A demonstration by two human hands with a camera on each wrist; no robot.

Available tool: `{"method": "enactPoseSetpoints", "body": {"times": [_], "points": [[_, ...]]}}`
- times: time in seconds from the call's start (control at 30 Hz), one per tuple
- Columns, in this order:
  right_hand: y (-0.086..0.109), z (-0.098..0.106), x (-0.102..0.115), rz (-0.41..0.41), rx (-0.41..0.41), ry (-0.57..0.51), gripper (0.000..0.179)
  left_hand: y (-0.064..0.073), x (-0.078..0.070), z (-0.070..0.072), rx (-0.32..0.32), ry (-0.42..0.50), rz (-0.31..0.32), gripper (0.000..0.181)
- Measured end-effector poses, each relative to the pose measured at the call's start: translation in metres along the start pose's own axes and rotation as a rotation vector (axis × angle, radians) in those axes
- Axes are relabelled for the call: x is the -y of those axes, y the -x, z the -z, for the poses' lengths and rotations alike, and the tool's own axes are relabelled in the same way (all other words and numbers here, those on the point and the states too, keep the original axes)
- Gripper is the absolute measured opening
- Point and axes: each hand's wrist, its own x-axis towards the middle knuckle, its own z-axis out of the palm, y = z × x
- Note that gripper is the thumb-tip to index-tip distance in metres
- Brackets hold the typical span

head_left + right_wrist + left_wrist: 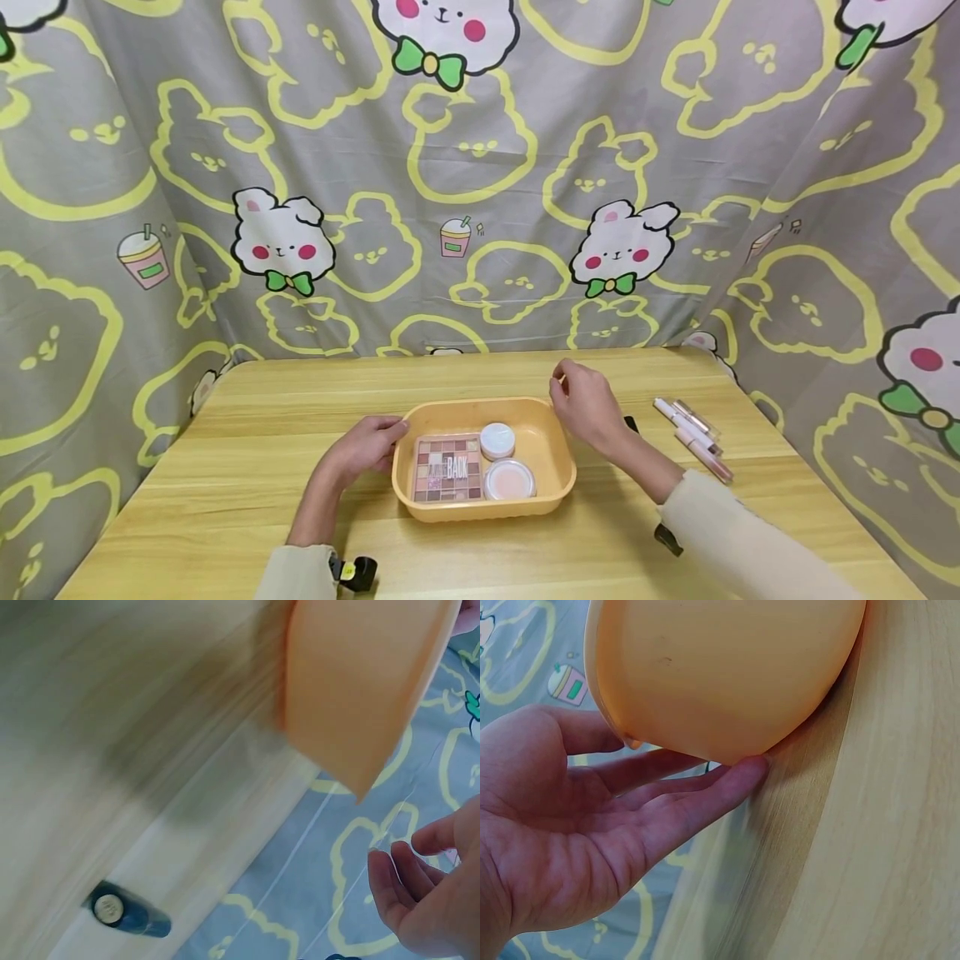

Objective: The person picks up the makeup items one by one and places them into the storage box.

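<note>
A shallow yellow-orange plastic basket (557, 492) is on the wooden table in front of me. Inside it lie an eyeshadow palette (447, 469) at the left, a small white round jar (497, 440), and a round compact (510, 480) with a pale pink middle. At the basket's left end my left hand (369, 446) grips it, thumb at the rim and fingers underneath, as the left wrist view shows. My right hand (588, 404) hovers by the far right corner, fingers loosely curled around nothing; the right wrist view has it apart from the basket wall (352, 690).
To the right lie several slim cosmetic tubes (701, 457) in a loose group. A small dark cylinder with a pale round end (131, 909) lies on the table near my right forearm. A patterned grey curtain (480, 275) hangs behind the table's far edge.
</note>
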Motion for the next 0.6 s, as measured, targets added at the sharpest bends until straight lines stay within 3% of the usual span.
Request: {"method": "enactPoseSetpoints", "body": {"times": [0.23, 0.47, 0.6], "points": [[0.004, 0.003, -0.015, -0.044, 0.046, -0.008, 0.011, -0.001, 0.001, 0.000, 0.009, 0.014, -0.003, 0.051], [0.007, 0.005, -0.022, -0.058, 0.042, 0.015, 0.011, -0.001, 0.002, -0.001, 0.012, -0.003, 0.002, 0.053], [0.010, 0.006, -0.021, -0.096, 0.134, 0.025, 0.013, -0.002, 0.002, 0.000, 0.007, -0.019, 0.002, 0.053]]}}
